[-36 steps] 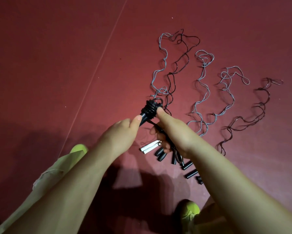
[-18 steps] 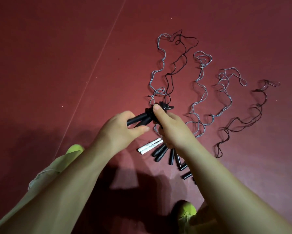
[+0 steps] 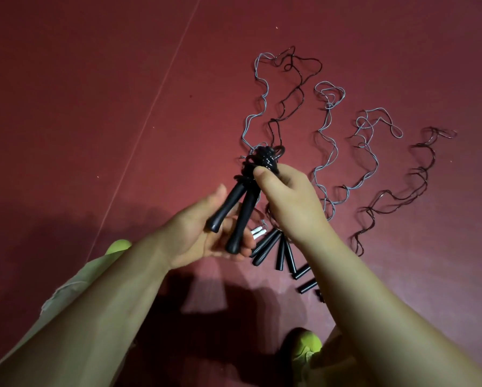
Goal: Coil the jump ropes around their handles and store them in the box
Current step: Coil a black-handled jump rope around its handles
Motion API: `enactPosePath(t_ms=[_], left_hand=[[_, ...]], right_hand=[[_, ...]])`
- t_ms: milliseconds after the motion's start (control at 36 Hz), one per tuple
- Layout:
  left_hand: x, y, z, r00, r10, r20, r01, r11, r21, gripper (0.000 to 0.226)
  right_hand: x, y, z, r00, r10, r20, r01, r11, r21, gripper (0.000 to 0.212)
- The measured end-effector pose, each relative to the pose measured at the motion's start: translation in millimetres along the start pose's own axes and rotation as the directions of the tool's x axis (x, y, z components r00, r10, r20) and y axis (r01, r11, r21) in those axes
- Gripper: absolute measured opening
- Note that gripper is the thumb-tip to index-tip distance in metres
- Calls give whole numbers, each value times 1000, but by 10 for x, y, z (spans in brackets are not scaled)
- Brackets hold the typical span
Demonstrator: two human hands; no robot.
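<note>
Jump rope [image 3: 262, 163] up in air, cord wound round black handles [image 3: 235, 216]. Your right hand [image 3: 287, 202] pinches coil; left hand [image 3: 206, 233] lies flat under handles. Let go, coil may spring loose. No box seen.

coiled rope bundle [image 3: 263, 160] held above the floor [image 3: 94, 107], centre | its two handles [image 3: 235, 216] point near-left, over left hand [image 3: 206, 236] | right hand [image 3: 287, 202] just right of bundle | loose ropes [image 3: 329, 141] spread far-right on floor | spare handles [image 3: 279, 250] near, apparently under right wrist
</note>
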State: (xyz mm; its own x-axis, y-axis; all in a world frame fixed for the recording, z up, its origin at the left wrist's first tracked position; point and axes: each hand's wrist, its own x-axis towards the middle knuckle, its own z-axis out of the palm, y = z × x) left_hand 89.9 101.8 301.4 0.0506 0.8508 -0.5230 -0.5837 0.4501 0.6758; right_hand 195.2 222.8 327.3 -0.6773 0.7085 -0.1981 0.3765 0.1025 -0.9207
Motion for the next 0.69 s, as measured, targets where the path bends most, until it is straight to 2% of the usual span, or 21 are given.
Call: enactPosePath(t_ms=[83, 139, 194, 306, 444, 694], left_hand=[[-5, 21, 16, 992, -23, 125, 44, 984, -175, 85], [29, 8, 36, 982, -2, 191, 41, 978, -205, 76], [77, -3, 64, 980, -9, 197, 51, 976, -213, 65], [154, -14, 131, 995, 6, 98, 10, 986, -168, 59], [201, -22, 153, 994, 53, -98, -50, 998, 27, 53], [251, -88, 162, 926, 200, -320, -61, 916, 396, 44]], right_hand=[[12, 13, -32, 999, -8, 40, 3, 993, 120, 28], [14, 30, -61, 998, -14, 61, 5, 989, 148, 28], [2, 38, -97, 995, -5, 98, -14, 982, 190, 28], [-13, 85, -147, 979, 71, 190, -129, 940, 316, 17], [-26, 138, -192, 939, 76, 336, -158, 962, 223, 24], [8, 176, -271, 920, 301, 250, -312, 950, 3, 37]])
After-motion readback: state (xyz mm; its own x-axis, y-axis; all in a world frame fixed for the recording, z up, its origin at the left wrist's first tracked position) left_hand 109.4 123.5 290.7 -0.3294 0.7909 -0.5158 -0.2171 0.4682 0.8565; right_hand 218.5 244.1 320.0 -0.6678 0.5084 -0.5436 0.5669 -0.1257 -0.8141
